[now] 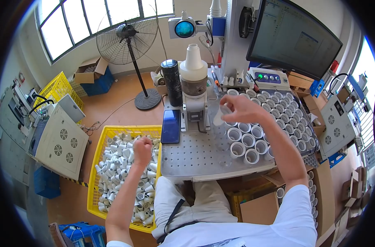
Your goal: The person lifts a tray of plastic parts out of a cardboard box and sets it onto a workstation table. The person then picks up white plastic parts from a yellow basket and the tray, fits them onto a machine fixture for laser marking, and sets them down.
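My right hand point(246, 109) is raised over the left part of the metal worktable point(195, 160), its thumb and fingers pinched on a white funnel-shaped plastic part point(218, 118). Just below and beyond it, white plastic cups point(248, 140) stand in rows with their open ends up. Over the yellow crate point(93, 181) hangs my left hand point(142, 150), fingers curled closed; whatever may be in them is hidden. Loose white plastic parts point(125, 164) fill that crate. A white stepped cone point(193, 59) sits upright on the machine's fixture point(195, 105), left of my right hand.
A black cylinder point(171, 82) and a phone point(171, 126) are left of the fixture. Overhead is a lens head point(184, 29). A monitor point(294, 37) and control box point(270, 79) stand behind the cups. A fan point(128, 31) stands behind the crate; cardboard boxes point(259, 210) are below right.
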Demonstrator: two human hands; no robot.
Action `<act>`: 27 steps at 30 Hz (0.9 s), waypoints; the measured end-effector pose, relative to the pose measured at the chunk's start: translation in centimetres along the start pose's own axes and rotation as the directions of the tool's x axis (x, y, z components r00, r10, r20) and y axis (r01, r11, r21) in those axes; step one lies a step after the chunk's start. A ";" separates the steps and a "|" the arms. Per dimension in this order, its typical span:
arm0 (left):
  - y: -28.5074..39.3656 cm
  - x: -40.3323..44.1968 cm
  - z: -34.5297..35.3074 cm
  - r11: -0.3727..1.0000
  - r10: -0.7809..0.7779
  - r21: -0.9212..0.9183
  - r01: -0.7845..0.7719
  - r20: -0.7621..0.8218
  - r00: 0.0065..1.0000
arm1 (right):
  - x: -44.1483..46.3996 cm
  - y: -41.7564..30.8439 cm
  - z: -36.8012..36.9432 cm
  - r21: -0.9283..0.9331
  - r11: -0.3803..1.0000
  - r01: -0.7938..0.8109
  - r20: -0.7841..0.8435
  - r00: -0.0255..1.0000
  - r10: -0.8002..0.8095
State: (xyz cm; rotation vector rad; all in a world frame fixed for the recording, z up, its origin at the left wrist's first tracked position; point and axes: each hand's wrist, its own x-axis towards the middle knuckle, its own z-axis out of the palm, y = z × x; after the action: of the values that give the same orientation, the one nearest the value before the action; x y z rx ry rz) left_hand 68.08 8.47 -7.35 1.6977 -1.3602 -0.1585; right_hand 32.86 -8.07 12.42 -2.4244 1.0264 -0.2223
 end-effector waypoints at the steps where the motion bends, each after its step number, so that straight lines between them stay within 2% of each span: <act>1: 1.7 -0.7 2.2 0.999 0.047 -0.019 -0.046 0.038 0.998 | 1.5 1.6 0.0 0.093 0.996 -0.010 -0.068 0.998 0.016; 2: 3.2 -1.5 4.2 0.995 0.095 -0.039 -0.093 0.075 0.993 | 3.0 3.5 0.3 0.092 0.996 -0.007 -0.070 0.997 0.013; 4: 5.4 -3.1 6.9 0.988 0.136 -0.092 -0.120 0.183 0.974 | 5.9 7.4 1.6 0.235 0.969 0.074 -0.347 0.938 0.013; 5: 5.7 -3.7 7.9 0.988 0.137 -0.092 -0.122 0.181 0.974 | 6.7 9.0 2.5 0.234 0.969 0.076 -0.349 0.937 0.011; 7: 5.6 -4.1 9.3 0.973 0.229 -0.007 -0.231 0.171 0.958 | 7.6 11.4 4.2 0.410 0.904 0.117 -0.484 0.868 0.107; 8: 5.4 -4.0 9.2 0.973 0.227 -0.006 -0.229 0.172 0.959 | 7.6 12.4 4.9 0.412 0.904 0.116 -0.482 0.869 0.108; 10: 5.2 -3.8 8.5 0.988 0.011 -0.156 0.024 0.220 0.975 | 7.4 13.6 6.3 0.388 0.920 0.061 -0.521 0.838 0.164; 11: 5.1 -3.7 8.6 0.988 0.005 -0.150 0.029 0.219 0.976 | 7.9 14.1 6.8 0.522 0.848 0.095 -0.516 0.827 0.225; 13: 5.1 -3.9 8.8 0.986 0.059 -0.162 -0.030 0.174 0.983 | 8.0 14.3 7.0 0.510 0.854 0.103 -0.517 0.830 0.209; 16: 5.4 -4.0 8.8 0.996 0.027 -0.089 -0.007 0.226 0.974 | 7.9 14.7 6.7 0.512 0.850 0.122 -0.522 0.830 0.196; 21: 5.7 -4.4 8.8 0.997 0.074 -0.045 -0.066 0.232 0.970 | 7.3 13.8 6.3 0.662 0.739 0.123 -0.469 0.838 0.281; 27: 6.1 -4.5 8.6 0.994 0.111 -0.013 -0.111 0.233 0.966 | 6.9 13.6 6.1 0.713 0.683 0.157 -0.457 0.844 0.282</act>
State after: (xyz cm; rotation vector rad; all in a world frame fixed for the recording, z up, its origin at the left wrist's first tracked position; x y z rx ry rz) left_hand 56.94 7.55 -9.76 1.6365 -1.6247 -0.3016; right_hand 31.16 -18.70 0.05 -1.5790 0.9744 -1.1242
